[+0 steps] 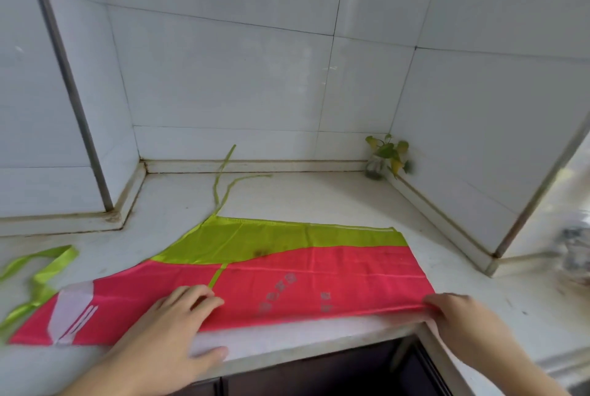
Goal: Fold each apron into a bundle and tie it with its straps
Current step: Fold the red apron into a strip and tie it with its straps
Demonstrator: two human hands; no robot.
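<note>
Folding just begun: apron [287,280] lies halved on surface [351,197], straps [223,185] loose at 12 o'clock.
Left hand [178,325] grip spread flat; right hand [453,316] pinching the hem; bundling, tying left.

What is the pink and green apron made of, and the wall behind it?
The apron looks like thin, shiny synthetic cloth, maybe satin-like polyester: it gleams and keeps sharp fold creases. The wall looks like glazed white ceramic tile: glossy squares with thin grout lines.

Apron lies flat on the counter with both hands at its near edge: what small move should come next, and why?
Probably lift the near edge and fold it away toward the green band. The apron lies in one flat layer, the left hand rests flat on it, and the right hand pinches the near right corner.
</note>
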